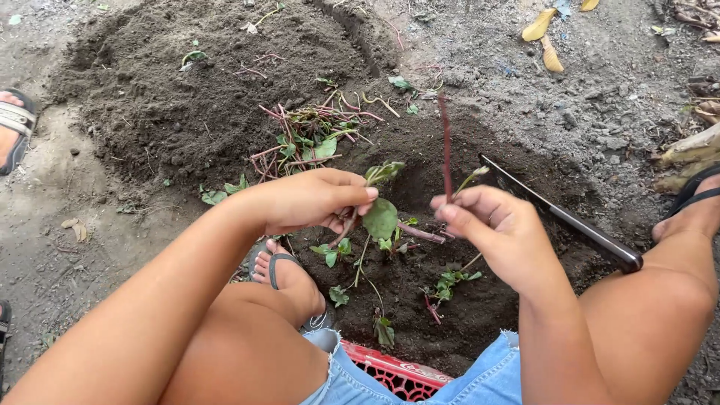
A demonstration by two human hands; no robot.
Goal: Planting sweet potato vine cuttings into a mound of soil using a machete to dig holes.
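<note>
Denim shorts and two bare knees fill the bottom of the frame, with a red plastic crate showing between them at the lower centre. Above the knees, both forearms reach toward the middle of the picture.

At centre left, the left hand has its fingers curled and pressed together around a leafy cutting, whose green leaves stick out just right of the fingertips. At centre right, the right hand pinches one bare reddish stem between thumb and forefinger; the stem stands nearly upright above the hand. The two hands are near each other but apart.

One long dark knife lies slanted on the soil just right of the right hand, its handle toward the right knee. A pile of reddish stems and green leaves lies on the dark dug soil in the upper middle. About four small planted cuttings stand in the soil below the hands.

Three sandalled feet show: one at lower centre beneath the left hand, one at the right edge, one at the left edge. Two yellow dry leaves lie at the upper right.
</note>
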